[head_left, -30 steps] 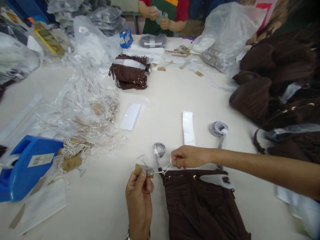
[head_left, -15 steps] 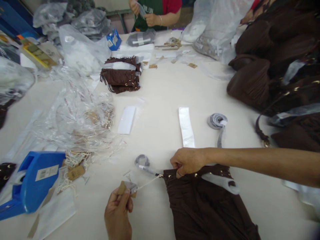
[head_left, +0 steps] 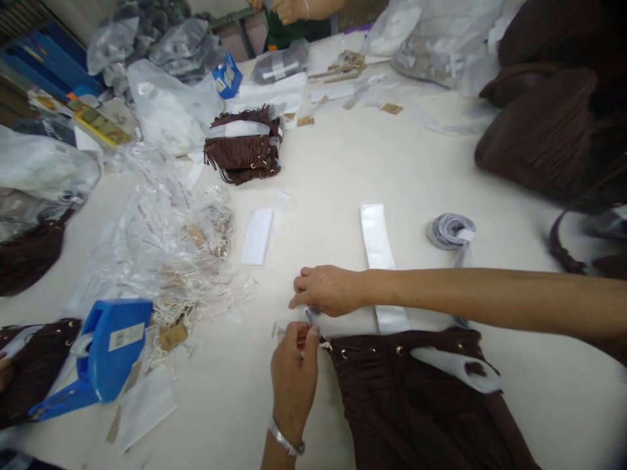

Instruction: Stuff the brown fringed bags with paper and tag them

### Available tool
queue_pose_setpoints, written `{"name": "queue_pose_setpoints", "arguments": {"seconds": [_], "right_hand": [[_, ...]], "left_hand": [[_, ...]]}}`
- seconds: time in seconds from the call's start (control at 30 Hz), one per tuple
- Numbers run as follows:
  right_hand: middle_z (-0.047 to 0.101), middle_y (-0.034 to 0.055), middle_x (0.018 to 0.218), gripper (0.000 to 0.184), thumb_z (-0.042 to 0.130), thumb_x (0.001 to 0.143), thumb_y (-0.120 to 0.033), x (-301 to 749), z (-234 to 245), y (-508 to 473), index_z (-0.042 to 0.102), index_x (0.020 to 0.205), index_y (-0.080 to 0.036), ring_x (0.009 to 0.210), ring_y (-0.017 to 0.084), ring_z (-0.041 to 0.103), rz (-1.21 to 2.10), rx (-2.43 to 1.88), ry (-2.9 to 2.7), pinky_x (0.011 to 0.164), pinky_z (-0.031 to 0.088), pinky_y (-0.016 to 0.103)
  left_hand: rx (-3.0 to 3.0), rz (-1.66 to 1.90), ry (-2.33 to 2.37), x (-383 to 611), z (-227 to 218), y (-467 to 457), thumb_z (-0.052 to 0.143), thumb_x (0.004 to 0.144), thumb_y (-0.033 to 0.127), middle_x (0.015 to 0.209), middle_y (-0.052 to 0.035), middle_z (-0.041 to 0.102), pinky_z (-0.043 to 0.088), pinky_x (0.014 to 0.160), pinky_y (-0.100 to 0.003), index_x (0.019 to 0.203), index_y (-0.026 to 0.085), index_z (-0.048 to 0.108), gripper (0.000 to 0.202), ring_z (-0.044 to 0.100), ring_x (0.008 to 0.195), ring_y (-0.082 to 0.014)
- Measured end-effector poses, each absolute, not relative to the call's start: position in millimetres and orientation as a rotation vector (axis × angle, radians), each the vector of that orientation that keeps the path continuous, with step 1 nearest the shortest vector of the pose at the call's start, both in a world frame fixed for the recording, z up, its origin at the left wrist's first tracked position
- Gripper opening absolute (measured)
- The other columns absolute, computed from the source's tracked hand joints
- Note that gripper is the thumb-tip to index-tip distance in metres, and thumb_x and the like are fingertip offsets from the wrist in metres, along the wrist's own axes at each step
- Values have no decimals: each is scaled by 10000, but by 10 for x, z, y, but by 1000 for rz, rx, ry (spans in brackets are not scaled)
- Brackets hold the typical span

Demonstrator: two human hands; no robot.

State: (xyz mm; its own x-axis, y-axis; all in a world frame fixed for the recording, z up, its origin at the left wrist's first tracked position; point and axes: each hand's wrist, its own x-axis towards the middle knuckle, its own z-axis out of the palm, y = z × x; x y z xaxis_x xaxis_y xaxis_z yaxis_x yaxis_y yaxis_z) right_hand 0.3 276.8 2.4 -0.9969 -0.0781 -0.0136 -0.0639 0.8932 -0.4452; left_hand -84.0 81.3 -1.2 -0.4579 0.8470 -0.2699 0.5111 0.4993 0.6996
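A dark brown gathered bag (head_left: 416,405) with gold eyelets lies on the table, a white plastic-wrapped piece (head_left: 460,369) across its top. At its upper left corner, my left hand (head_left: 296,365), with a bangle on the wrist, is closed in a pinch on the grey-wrapped strap (head_left: 309,316). My right hand (head_left: 330,290) reaches across above it, palm down, its fingers curled over the same strap. The strap's small coil is mostly hidden by my hands. The hang tag is not visible now. Another grey-wrapped strap coil (head_left: 448,232) lies beyond my right forearm.
White strips (head_left: 379,235) and a folded white sheet (head_left: 257,236) lie ahead. Left are a blue tape dispenser (head_left: 112,346), crumpled clear bags (head_left: 147,222) and stringed tags (head_left: 172,336). A fringed brown bundle (head_left: 242,153) sits farther back. Brown bags (head_left: 543,137) pile up right. A co-worker's hand (head_left: 289,10) shows opposite.
My left hand has moved right and up to the bag's corner; the tag it held is out of sight. My right hand has left the bag's top edge and moved left onto the strap.
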Motion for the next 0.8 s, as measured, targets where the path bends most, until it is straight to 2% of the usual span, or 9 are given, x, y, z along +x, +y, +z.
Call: {"name": "queue_pose_setpoints", "arguments": {"seconds": [0.07, 0.13, 0.27, 0.37, 0.5, 0.6, 0.8], "right_hand": [[601, 107, 965, 207, 564, 822, -171, -61, -10, 2821, 663, 1004, -179, 915, 254, 519, -567, -176, 2967, 690, 407, 331], [598, 110, 950, 124, 553, 840, -188, -41, 20, 2874, 652, 905, -155, 903, 249, 519, -507, -188, 2949, 668, 396, 322], [608, 121, 1010, 193, 508, 865, -155, 161, 268, 2922, 607, 1024, -112, 835, 200, 537, -610, -73, 2920, 652, 382, 299], [644, 71, 926, 324, 578, 853, -256, 301, 477, 2923, 587, 1150, -126, 731, 166, 542, -881, 69, 2640, 621, 378, 277], [654, 25, 872, 283, 607, 867, -362, 383, 537, 2933, 653, 1056, -156, 747, 143, 550, -1152, 138, 2382, 623, 376, 244], [649, 17, 833, 256, 610, 874, -367, 437, 482, 2935, 674, 991, -149, 732, 133, 543, -1182, 218, 2400, 615, 361, 237], [637, 13, 829, 274, 623, 854, -388, 634, 439, 2950, 661, 995, -156, 708, 129, 531, -1283, 396, 2380, 591, 329, 229]], "left_hand": [[1011, 728, 2162, -798, -34, 864, 487, 908, 503, 808, -11, 663, 441, 675, -289, 903, 209, 574, 306, 618, 740, -174], [1023, 682, 2190, -761, -25, 907, 515, 886, 525, 782, -4, 655, 414, 643, -280, 917, 210, 580, 324, 605, 708, -174], [1303, 485, 2198, -671, 18, 972, 420, 946, 433, 733, -17, 631, 336, 590, -273, 870, 213, 576, 281, 570, 668, -181], [1509, 383, 2220, -607, 33, 995, 347, 974, 317, 727, -28, 621, 289, 568, -283, 904, 211, 560, 248, 555, 624, -179], [1669, 331, 2221, -572, 7, 1012, 352, 976, 287, 729, -31, 628, 267, 553, -289, 977, 208, 558, 220, 563, 607, -188], [1754, 294, 2220, -572, -30, 1018, 357, 971, 255, 712, -29, 626, 251, 535, -288, 975, 205, 559, 208, 556, 579, -186], [1911, 306, 2166, -584, -83, 1012, 361, 966, 234, 722, -20, 635, 236, 524, -284, 985, 220, 572, 213, 534, 541, -170]]}}
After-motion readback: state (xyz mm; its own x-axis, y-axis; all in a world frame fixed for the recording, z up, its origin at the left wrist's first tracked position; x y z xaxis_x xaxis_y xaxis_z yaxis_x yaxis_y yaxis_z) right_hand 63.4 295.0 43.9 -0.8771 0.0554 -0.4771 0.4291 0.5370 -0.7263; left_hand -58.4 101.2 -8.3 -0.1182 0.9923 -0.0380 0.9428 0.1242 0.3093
